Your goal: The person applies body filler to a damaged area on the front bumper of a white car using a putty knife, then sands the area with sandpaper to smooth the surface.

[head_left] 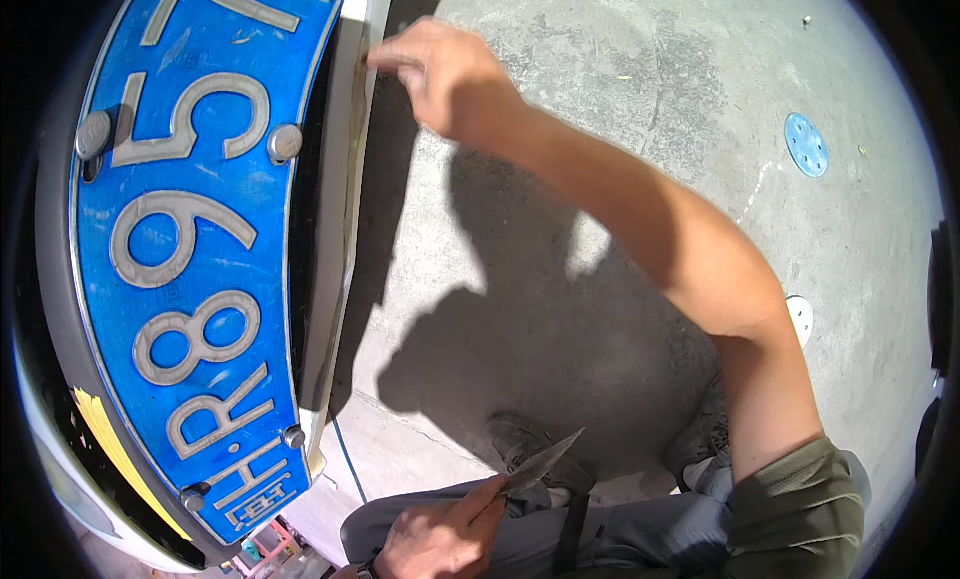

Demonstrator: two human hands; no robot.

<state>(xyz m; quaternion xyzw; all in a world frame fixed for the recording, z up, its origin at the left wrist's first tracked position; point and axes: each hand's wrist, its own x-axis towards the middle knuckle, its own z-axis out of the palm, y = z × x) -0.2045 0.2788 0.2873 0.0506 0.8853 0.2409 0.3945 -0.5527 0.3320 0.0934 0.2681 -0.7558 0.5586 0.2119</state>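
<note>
Presently, a thin, stiff grey metal scraper blade (540,463) is pinched at its base by the left hand (440,534); the right hand (440,74), fingers curled, is pressed against the white car panel edge (345,179).

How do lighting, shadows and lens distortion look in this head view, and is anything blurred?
Head view: hard sunlight throws the person's sharp dark shadow on the concrete ground; fisheye bends the blue plate and white panel edge, with black vignette corners; right hand, left hand and its scraper blade stay sharp, without motion blur.
</note>
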